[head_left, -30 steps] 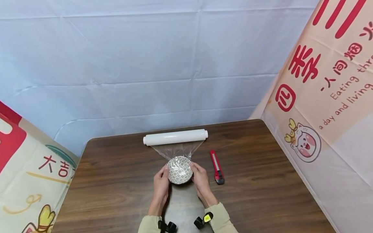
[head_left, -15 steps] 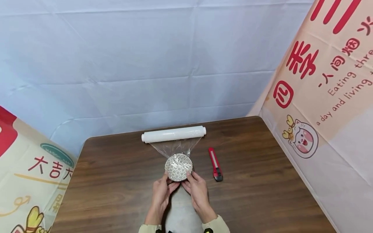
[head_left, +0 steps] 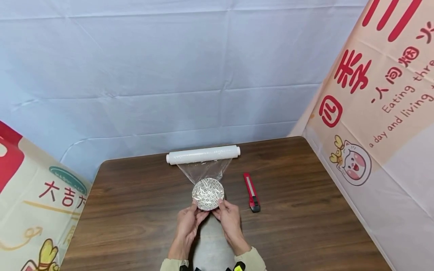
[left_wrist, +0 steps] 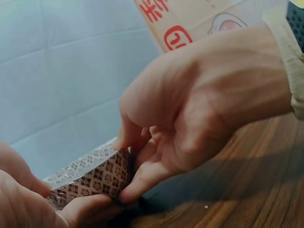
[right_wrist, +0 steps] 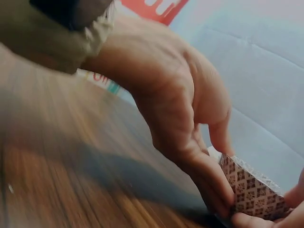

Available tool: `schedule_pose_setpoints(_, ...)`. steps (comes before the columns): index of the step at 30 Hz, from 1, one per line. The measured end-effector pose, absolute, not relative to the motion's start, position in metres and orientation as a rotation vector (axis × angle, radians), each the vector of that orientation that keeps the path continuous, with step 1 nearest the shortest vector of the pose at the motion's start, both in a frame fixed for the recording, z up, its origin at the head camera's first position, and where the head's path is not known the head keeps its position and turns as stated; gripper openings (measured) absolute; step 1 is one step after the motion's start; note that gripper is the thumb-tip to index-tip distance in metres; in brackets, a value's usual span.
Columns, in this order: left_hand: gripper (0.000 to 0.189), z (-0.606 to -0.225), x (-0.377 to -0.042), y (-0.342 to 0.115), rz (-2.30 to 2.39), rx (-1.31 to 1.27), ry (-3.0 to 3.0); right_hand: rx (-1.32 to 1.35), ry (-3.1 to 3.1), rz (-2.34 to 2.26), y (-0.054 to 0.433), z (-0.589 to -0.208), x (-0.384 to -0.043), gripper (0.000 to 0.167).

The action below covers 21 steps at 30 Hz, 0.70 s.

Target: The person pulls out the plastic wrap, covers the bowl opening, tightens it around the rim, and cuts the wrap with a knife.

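In the head view a small round bowl (head_left: pixel 208 194) with a dark lattice pattern sits mid-table under clear cling film (head_left: pixel 202 171). The film runs back, gathered and narrowing, to a white cling film roll (head_left: pixel 203 154). My left hand (head_left: pixel 187 222) grips the bowl's near left edge, thumb on the rim and fingers underneath. Likewise my right hand (head_left: pixel 229 221) holds the near right edge. From the left wrist, the bowl's patterned wall (left_wrist: pixel 95 179) shows between both hands, with film at the rim. The bowl's underside is hidden by fingers.
A red utility knife (head_left: pixel 252 192) with a black end lies on the brown wooden table (head_left: pixel 298 210), right of the bowl. The roll lies near the table's back edge. A pale cloth backdrop (head_left: pixel 152 75) hangs behind, with printed banners on both sides.
Both hands have slid from the bowl's left and right sides to its near edge, thumbs over the rim. The film between bowl and roll looks slightly narrower at the roll. The knife stays put.
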<state>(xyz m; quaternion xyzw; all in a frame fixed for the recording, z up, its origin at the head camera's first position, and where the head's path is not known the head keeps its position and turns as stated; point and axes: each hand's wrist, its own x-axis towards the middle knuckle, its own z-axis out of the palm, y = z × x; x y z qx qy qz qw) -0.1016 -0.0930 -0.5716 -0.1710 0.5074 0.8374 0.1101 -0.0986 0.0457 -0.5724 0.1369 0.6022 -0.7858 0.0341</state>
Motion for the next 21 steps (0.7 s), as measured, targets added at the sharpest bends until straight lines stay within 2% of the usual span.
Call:
schedule_pose_setpoints(8, 0.061, -0.574, -0.099, -0.096, 2.455, -0.534, 1.516, 0.417, 1.984, -2.317, 0.051, -0.573, -0.103, 0.038)
schedule_pose_setpoints(16, 0.056, -0.573, -0.105, -0.098, 2.285, -0.630, 1.886, 0.404, 2.105, -2.166, 0.066, -0.569, -0.113, 0.048)
schedule_pose_setpoints(21, 0.051, -0.577, -0.109, -0.093, 2.304, -0.556, 1.955, 0.396, 2.131, -2.206, 0.066, -0.573, -0.117, 0.039)
